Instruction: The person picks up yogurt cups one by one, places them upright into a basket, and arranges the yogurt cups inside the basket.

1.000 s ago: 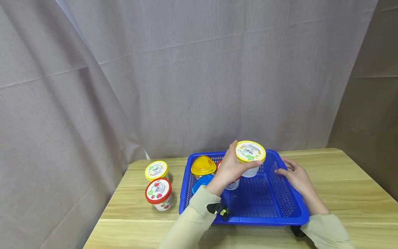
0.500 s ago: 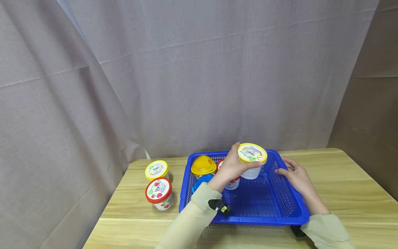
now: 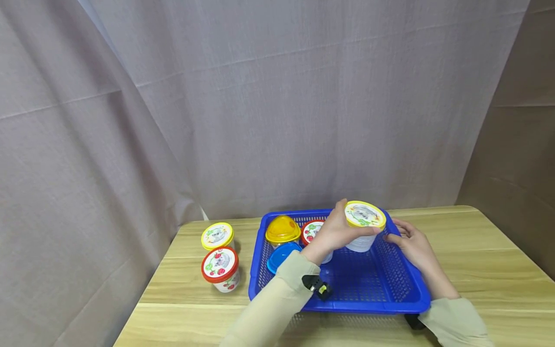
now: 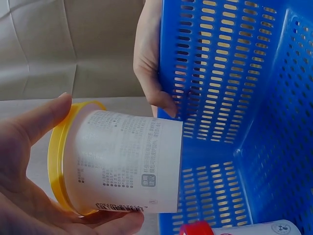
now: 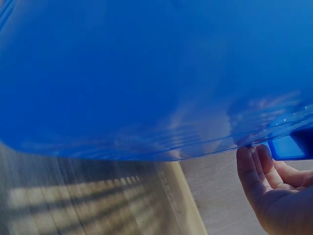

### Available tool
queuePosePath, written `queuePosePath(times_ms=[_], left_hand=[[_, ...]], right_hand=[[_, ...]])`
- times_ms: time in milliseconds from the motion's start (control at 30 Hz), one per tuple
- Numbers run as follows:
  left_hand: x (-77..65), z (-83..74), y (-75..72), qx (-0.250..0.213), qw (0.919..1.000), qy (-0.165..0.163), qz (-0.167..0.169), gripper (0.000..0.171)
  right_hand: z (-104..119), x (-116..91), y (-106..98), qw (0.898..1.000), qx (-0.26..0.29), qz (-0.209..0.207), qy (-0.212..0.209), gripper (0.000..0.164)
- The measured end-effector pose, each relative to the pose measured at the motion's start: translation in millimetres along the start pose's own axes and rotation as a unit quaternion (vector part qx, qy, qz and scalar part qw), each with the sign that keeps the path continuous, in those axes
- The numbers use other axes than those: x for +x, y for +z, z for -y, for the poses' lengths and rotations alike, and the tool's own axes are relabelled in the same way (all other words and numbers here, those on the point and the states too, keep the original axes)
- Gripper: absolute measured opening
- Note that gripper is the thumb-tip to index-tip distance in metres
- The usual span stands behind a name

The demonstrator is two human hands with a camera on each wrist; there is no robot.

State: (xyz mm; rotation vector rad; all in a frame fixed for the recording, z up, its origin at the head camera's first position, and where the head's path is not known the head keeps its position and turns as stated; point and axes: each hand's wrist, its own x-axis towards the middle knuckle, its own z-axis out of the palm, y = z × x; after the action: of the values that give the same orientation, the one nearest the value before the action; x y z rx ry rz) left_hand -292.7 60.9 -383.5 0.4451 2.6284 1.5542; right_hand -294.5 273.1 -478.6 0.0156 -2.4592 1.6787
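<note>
My left hand (image 3: 333, 232) grips a white paper tub with a yellow lid (image 3: 365, 215), thumb and fingers around its upper part. The tub is held upright in the head view, over the right back part of a blue plastic basket (image 3: 362, 307). In the left wrist view the tub's printed side (image 4: 122, 161) faces the camera. My right hand (image 3: 413, 246) holds the basket's right rim, thumb at the edge and fingers on the outer side. Inside the basket, at the left, stand a red-lidded tub (image 3: 311, 231), a yellow domed container (image 3: 283, 229) and a blue-lidded container (image 3: 283, 256), partly hidden.
Left of the basket, a yellow-lidded tub (image 3: 218, 235) and a red-lidded tub (image 3: 221, 267) stand close together on the wooden table (image 3: 182, 318). A grey curtain (image 3: 269, 120) hangs behind the table.
My left hand has carried the yellow-lidded tub to the right and slightly down, towards the basket's right side. More of the red-lidded tub in the basket shows. My right hand has stayed put.
</note>
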Motion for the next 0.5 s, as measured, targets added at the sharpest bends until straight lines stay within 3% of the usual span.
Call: queuePosePath(times_ms=[333, 500], left_hand=[[6.3, 3.5, 7.1, -0.019, 0.9998, 0.011, 0.003, 0.095], [8.9, 7.3, 13.0, 0.012, 0.9998, 0.012, 0.004, 0.099]], right_hand=[[-0.4, 1.8, -1.0, 1.0, -0.007, -0.001, 0.002, 0.066], [0.2, 0.6, -1.5, 1.0, -0.016, -0.003, 0.002, 0.066]])
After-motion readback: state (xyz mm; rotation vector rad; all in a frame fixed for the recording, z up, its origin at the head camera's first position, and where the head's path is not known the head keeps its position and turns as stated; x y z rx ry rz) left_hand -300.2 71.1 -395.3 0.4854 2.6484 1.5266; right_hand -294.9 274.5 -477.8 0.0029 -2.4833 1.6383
